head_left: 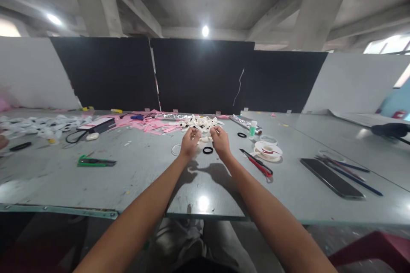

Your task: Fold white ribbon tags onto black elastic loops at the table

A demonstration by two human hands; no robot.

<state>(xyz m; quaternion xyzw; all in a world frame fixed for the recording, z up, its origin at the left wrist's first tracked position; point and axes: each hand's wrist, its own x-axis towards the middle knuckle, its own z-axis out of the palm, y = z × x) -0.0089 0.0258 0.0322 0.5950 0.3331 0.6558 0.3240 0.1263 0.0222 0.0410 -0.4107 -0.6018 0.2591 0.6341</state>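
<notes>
Both arms stretched out over the grey table [128, 179]. Left hand [189, 141] and right hand [220, 140] held close together, fingers curled in, pinching a small white piece [204, 139] between them; too small and blurred to say what it is or which hand has the firmer grip. Just beyond the hands, a pile of small white plastic pieces [200, 123], individual shapes hard to make out. Black rubber ring [208, 150] flat on the table right below the hands, a clear ring [176, 149] just left of it, another small black ring [241, 135] to the right. Red-handled cutter [258, 163] near right, white tape spool [268, 151] beside it. Green utility knife [94, 161] well to the left. Pink paper scraps [150, 126] far left of the pile. Dark flat phone [331, 178] and blue pens [350, 172] far right. Something round at the far left edge, cut off.
</notes>
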